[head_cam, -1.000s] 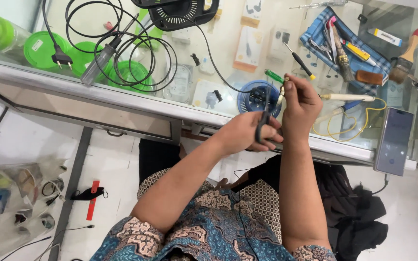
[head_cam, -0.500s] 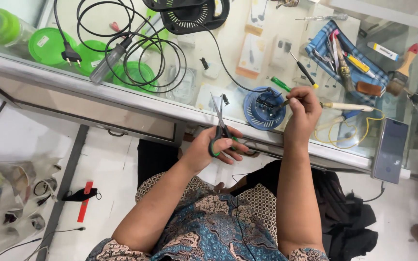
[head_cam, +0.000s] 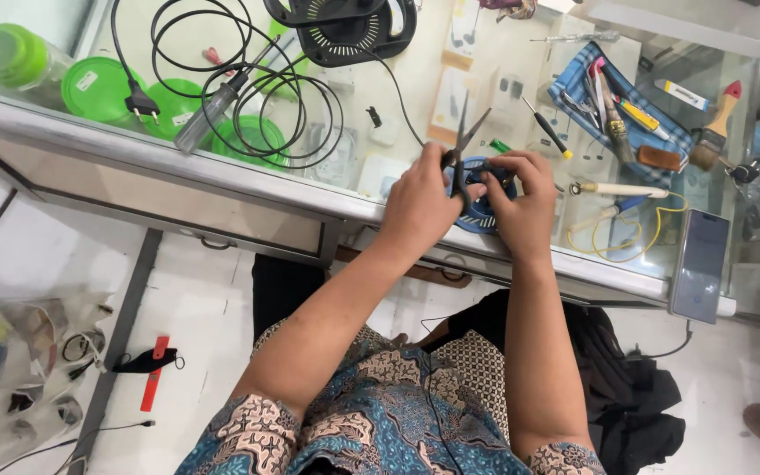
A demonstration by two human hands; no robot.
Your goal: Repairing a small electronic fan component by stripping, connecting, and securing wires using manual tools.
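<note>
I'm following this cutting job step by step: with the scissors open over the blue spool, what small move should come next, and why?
Probably close the scissors. The left hand holds them with blades spread apart, pointing away from the body, while the right hand grips the blue spool just beside them. What lies between the blades is too small to tell.

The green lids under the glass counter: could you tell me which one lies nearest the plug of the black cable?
The lid furthest left, beside the green bottle. The plug sits at its right edge; the other two lids lie further right under the cable coils.
</note>
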